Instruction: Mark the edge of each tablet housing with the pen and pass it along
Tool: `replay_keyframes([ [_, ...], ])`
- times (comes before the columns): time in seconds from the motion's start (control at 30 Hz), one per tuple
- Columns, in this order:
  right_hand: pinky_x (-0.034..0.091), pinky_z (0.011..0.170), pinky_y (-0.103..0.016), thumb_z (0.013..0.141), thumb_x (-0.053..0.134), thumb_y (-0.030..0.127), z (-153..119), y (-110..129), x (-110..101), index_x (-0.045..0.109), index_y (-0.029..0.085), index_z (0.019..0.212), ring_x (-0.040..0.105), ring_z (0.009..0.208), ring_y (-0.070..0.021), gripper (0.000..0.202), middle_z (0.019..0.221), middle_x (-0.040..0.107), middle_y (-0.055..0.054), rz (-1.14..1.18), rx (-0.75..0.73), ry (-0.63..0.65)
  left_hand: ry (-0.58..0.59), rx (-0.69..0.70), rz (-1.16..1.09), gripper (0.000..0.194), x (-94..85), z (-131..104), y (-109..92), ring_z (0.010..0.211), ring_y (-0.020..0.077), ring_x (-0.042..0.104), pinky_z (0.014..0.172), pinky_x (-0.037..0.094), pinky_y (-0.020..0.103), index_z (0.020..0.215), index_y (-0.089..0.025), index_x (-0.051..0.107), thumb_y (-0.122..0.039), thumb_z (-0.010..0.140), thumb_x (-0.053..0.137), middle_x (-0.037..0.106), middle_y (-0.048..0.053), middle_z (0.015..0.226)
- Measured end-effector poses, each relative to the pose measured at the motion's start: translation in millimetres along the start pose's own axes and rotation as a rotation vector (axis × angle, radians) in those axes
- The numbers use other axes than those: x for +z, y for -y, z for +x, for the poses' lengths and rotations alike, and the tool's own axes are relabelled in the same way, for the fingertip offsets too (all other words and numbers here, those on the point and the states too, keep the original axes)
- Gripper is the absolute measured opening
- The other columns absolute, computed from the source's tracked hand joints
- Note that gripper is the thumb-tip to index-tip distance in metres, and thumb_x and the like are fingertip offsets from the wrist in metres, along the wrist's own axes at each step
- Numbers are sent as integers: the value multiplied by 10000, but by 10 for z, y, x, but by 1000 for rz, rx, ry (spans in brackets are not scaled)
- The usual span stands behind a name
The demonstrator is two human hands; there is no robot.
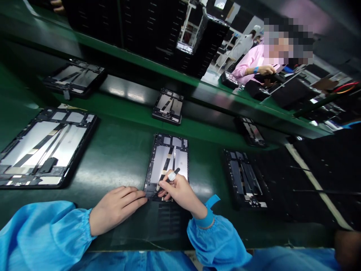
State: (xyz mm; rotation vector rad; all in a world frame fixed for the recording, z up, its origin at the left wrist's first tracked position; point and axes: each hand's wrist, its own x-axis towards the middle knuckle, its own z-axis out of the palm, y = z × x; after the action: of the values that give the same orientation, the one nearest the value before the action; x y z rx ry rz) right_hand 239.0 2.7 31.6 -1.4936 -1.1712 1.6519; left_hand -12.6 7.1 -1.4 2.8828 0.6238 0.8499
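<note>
Blue sleeves (222, 239) near silver-black tablet (183, 160)

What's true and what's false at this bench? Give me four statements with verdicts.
The right hand holds a slim tool over the middle tablet. True.
The left hand is lifting a tablet. False: it rests on the table, fingertips at the middle tablet's left edge.
A blue band is around the right wrist. True.
The person across the bench wears green sleeves. False: the visible sleeve is pink.
</note>
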Motion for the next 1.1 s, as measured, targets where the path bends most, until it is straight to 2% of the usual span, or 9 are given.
replay_keyframes([
  [0.6, 580, 517, -222, 799, 746, 536, 4, -6, 15, 568, 207, 861, 782, 661, -207, 379, 631, 667, 24, -16, 6, -12, -31, -6, -11, 349, 21, -2, 8, 994, 187, 638, 832, 483, 328, 1194, -162, 680, -153, 1137, 336, 746, 50, 1124],
  [0.77, 591, 530, -233, 810, 754, 542, -5, -5, 15, 576, 207, 856, 784, 667, -209, 382, 632, 667, 26, -23, -2, -13, 77, -6, 21, 311, -22, -33, 4, 1048, 192, 625, 878, 490, 325, 1271, -170, 647, -102, 1113, 389, 727, 48, 1195],
  [0.93, 594, 534, -246, 824, 759, 541, -1, 10, 18, 588, 211, 863, 790, 680, -221, 374, 636, 673, 25, -28, 3, -1, 152, 14, 60, 422, -61, -34, -14, 1064, 212, 601, 903, 474, 345, 1403, -186, 583, -23, 1072, 379, 695, 64, 1252],
  [1.0, 581, 518, -238, 828, 760, 527, -23, 12, -9, 585, 215, 855, 790, 687, -222, 359, 652, 674, 23, -28, -9, -18, 157, 32, 81, 443, -44, -28, -12, 1056, 225, 595, 888, 460, 358, 1408, -179, 580, -10, 1062, 362, 687, 73, 1259],
  [1.1, 556, 500, -223, 837, 751, 504, -106, -12, -96, 576, 219, 837, 790, 713, -225, 334, 671, 669, 17, -28, -56, -112, 96, 59, 100, 451, 3, -23, 4, 1028, 233, 591, 866, 439, 361, 1372, -172, 605, -13, 1065, 317, 683, 81, 1231],
])
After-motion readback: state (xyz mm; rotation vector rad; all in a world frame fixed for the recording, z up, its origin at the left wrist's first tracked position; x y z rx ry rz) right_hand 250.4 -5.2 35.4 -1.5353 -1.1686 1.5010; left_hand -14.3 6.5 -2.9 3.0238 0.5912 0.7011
